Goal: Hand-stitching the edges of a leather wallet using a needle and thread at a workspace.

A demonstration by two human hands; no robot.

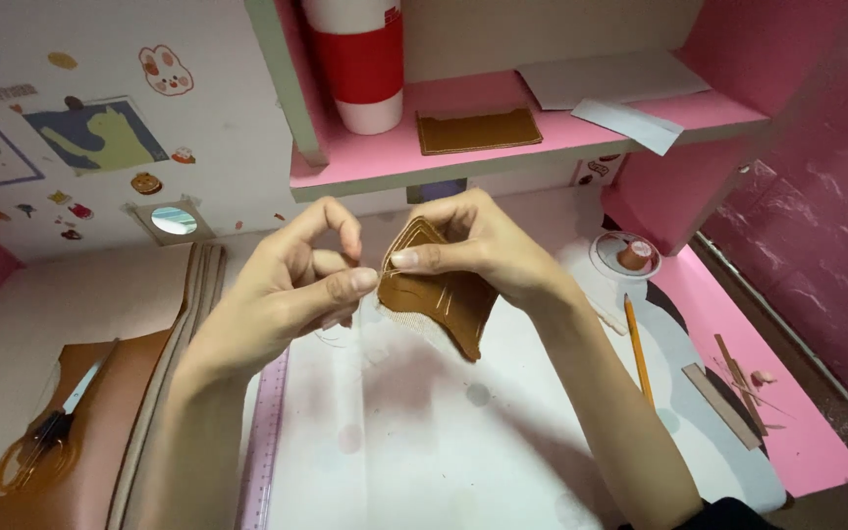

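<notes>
Nearest the camera, both forearms rise over the translucent work mat (424,442) on the desk, with brown-handled scissors (46,437) lying on a tan leather sheet (100,461) at the left. Above the mat, the right hand (488,255) holds a small folded brown leather piece with pale stitch lines (444,294) in the air, thumb pressed flat across its upper edge and the other fingers behind it. The left hand (291,290) sits just beside that edge, thumb and forefinger pinched together as if on a needle or thread; neither is clear enough to confirm. The step in hand appears to be hand-stitching the seam. The next move would call for a steady pull in line with the stitch holes while the right hand keeps the layers aligned. Farther right lie an orange pencil (637,348) and leather offcuts (728,393). On the pink shelf (503,157) beyond rest a flat brown leather rectangle (478,131) and a red-and-white cylindrical container (363,64).
</notes>
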